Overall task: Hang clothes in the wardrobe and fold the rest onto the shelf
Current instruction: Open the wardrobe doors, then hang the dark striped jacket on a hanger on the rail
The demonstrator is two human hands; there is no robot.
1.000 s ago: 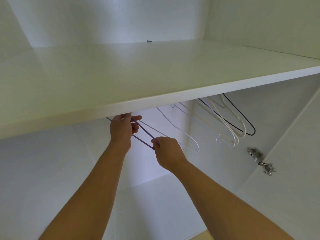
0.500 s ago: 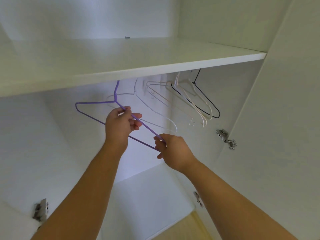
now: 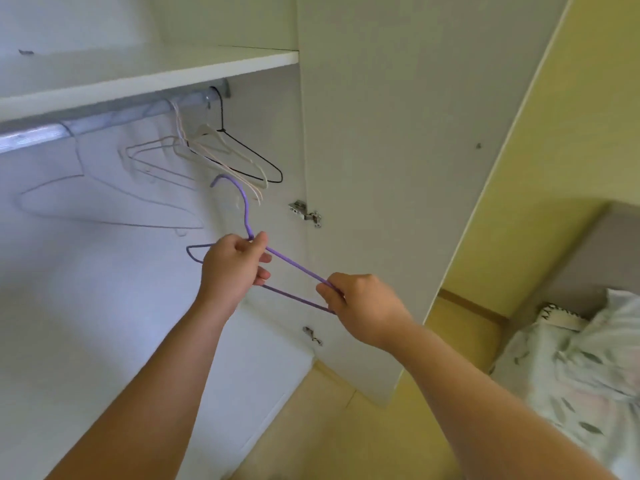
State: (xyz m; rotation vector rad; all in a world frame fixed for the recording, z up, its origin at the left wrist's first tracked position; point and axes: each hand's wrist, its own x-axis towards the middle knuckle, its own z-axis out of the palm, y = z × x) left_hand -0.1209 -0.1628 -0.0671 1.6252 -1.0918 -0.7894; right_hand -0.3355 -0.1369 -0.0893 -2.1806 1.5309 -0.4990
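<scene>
1. Two hands hold one purple hanger (image 3: 294, 264) below the rail (image 3: 104, 121), under its right end. The hook is free of the rail and touches nothing.
2. The left hand (image 3: 235, 268) pinches the wire at the base of the hook, thumb and fingers curled round it. The right hand (image 3: 360, 306) grips the hanger's right corner, fingers closed on the wire.
3. No garment is on this hanger.
4. Only bare hangers hang from the rail: a pale hanger (image 3: 114, 199) towards the left, and a pale cluster with a black hanger (image 3: 256, 157) at the right end.
5. The task looks barely begun: nothing is hung, and folding onto the shelf (image 3: 149, 76) above the rail seems not yet done.
6. Patterned fabric (image 3: 571, 375) lies well right of and below the rail, past the open door (image 3: 398, 168). I cannot tell whether it is clothing or bedding.
7. What is left, I judge, is dressing the hanger, hooking it on the rail, and then all the folding.
</scene>
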